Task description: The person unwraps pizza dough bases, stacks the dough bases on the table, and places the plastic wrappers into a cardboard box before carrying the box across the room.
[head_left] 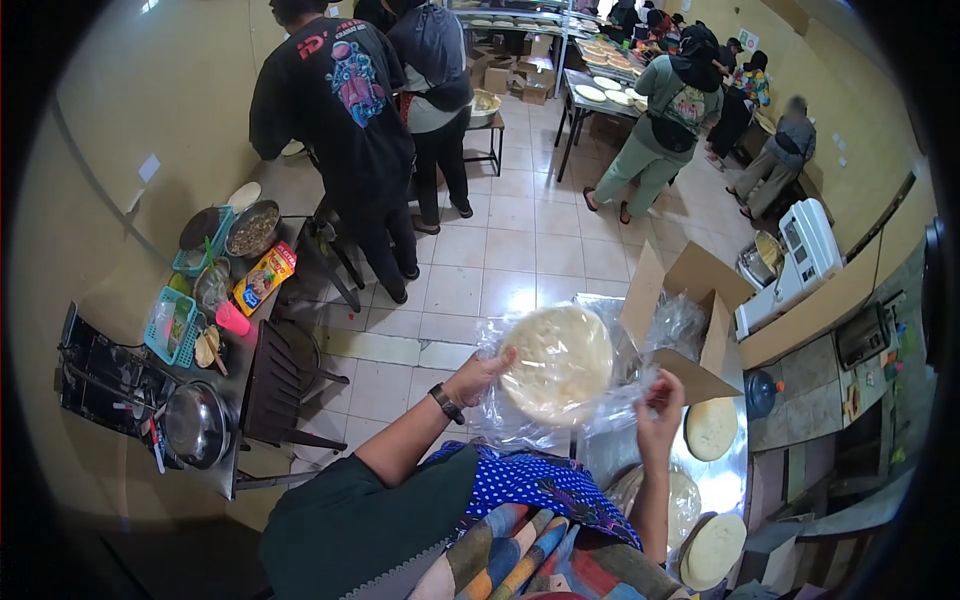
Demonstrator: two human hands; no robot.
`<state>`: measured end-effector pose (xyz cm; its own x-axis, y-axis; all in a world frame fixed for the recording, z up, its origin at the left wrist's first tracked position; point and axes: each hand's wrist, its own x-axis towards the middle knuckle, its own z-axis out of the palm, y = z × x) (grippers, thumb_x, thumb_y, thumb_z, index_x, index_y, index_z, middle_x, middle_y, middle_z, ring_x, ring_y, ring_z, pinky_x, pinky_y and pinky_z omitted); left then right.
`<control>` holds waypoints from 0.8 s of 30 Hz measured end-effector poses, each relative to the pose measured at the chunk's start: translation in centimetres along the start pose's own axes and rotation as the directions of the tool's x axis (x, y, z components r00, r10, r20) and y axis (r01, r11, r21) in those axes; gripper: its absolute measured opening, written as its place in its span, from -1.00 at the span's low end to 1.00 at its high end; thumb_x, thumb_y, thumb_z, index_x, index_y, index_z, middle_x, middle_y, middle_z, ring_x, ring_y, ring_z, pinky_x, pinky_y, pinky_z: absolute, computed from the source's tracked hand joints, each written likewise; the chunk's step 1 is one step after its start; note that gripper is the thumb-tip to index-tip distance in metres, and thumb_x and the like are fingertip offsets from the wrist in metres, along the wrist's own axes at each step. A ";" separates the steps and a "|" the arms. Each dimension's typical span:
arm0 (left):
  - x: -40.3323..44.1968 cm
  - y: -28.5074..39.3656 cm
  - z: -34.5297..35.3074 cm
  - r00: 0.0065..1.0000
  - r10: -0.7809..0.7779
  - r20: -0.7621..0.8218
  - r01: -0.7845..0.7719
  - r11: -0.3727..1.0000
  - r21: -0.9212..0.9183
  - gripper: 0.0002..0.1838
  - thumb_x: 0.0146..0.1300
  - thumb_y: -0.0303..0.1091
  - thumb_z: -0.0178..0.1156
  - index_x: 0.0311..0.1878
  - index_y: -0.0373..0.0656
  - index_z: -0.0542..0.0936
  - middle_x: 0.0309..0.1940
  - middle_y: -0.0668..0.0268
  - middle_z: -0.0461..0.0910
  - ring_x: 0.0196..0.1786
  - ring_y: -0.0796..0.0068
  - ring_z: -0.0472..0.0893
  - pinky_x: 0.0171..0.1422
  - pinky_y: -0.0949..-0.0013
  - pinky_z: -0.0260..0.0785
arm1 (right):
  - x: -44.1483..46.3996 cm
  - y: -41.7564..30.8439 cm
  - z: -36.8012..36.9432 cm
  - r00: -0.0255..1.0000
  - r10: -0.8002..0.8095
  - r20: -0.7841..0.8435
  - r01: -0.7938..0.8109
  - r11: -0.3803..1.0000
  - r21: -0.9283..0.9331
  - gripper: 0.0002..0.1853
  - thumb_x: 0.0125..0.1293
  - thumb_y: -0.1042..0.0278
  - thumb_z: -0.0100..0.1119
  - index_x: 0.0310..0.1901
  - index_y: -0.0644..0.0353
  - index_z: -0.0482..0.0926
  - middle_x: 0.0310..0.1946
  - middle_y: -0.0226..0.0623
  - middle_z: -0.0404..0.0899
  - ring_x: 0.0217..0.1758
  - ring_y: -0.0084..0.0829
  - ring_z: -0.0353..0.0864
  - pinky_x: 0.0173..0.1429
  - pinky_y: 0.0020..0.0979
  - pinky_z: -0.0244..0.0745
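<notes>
A pale round pizza crust (556,368) sits inside a clear plastic bag (492,425), held up in front of my body. My left hand (482,378) grips the crust's left edge through the plastic, thumb on top. On the other side, my right hand (660,408) has its fingers closed on the loose edge of the bag. Below my right hand, a metal table (729,480) bears a bare crust (711,429), stacked crusts (716,548) and a wrapped one (683,505). An open cardboard box (725,345) with clear plastic inside stands just beyond.
To the left, a side table holds a pan of filling (252,229), a yellow packet (265,278), a turquoise basket (172,326) and a steel pot (196,424). A brown chair (284,385) stands beside it. Several people work farther off. A white mixer (795,260) stands at right.
</notes>
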<state>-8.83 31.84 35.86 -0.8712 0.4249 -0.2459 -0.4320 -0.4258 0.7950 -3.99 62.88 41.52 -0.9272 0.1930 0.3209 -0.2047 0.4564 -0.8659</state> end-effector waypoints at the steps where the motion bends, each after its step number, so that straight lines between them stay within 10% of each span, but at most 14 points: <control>1: 0.2 -0.2 -0.4 0.999 0.032 -0.020 -0.033 0.999 -0.037 -0.45 0.36 -0.03 0.14 0.24 -0.25 0.42 0.06 0.24 0.57 0.05 0.48 0.59 0.12 0.35 0.48 | 0.4 0.5 -1.0 0.995 0.019 -0.097 -0.014 0.999 0.049 -0.47 0.03 0.73 0.19 0.10 0.21 0.41 -0.20 -0.34 0.42 -0.21 -0.50 0.46 -0.10 -0.46 0.47; 8: 0.6 0.1 -2.1 0.990 0.108 -0.092 -0.114 0.992 -0.060 -0.41 0.39 0.01 0.06 0.29 -0.25 0.36 0.13 0.20 0.54 0.10 0.41 0.57 0.19 0.30 0.46 | 1.9 0.4 -3.4 0.955 -0.055 -0.291 0.026 0.994 -0.102 -0.72 0.18 0.57 0.19 -0.04 0.23 0.51 -0.19 -0.36 0.45 -0.21 -0.53 0.43 -0.08 -0.50 0.37; 12: 0.3 1.0 -1.0 0.994 0.094 -0.048 -0.099 0.989 -0.113 -0.39 0.38 0.03 0.08 0.30 -0.24 0.36 0.14 0.24 0.52 0.12 0.43 0.54 0.20 0.32 0.42 | 1.6 -0.8 0.4 0.991 0.059 -0.123 -0.065 0.997 -0.042 -0.26 0.14 0.35 0.36 0.35 0.11 0.25 0.10 -0.26 0.39 0.16 -0.32 0.38 0.13 -0.37 0.37; 19: 0.5 0.7 -0.6 0.999 0.025 -0.032 -0.033 0.954 -0.297 -0.40 0.41 0.00 0.03 0.32 -0.26 0.33 0.19 0.18 0.49 0.15 0.32 0.54 0.23 0.25 0.42 | 0.9 2.7 0.9 0.986 0.163 -0.030 -0.143 0.930 0.339 -0.72 0.04 0.63 0.26 -0.18 0.22 0.52 -0.27 -0.46 0.56 -0.11 -0.56 0.52 0.07 -0.53 0.35; 22: 1.0 -0.2 -0.2 0.997 0.058 -0.043 -0.069 0.951 -0.301 -0.41 0.42 -0.01 0.01 0.32 -0.27 0.32 0.18 0.15 0.49 0.16 0.29 0.54 0.25 0.23 0.41 | 0.9 1.2 0.5 0.939 0.341 -0.045 -0.138 0.496 0.857 -0.74 0.02 0.73 0.11 -0.22 0.24 0.49 -0.29 -0.46 0.54 -0.15 -0.56 0.52 0.02 -0.54 0.38; 24: 1.2 -0.5 -0.3 0.997 0.071 -0.037 -0.079 0.951 -0.299 -0.41 0.42 -0.01 0.01 0.32 -0.27 0.32 0.18 0.14 0.49 0.17 0.28 0.54 0.26 0.23 0.41 | 1.2 -0.9 0.0 0.948 0.316 -0.016 -0.172 0.558 0.812 -0.73 0.02 0.70 0.15 -0.20 0.23 0.50 -0.25 -0.44 0.54 -0.12 -0.57 0.52 0.03 -0.53 0.38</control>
<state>-9.75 32.36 35.01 -0.9079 0.3634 -0.2091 -0.4116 -0.6773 0.6098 -4.87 62.74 42.66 -0.9392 0.3414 0.0366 -0.2090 -0.4838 -0.8499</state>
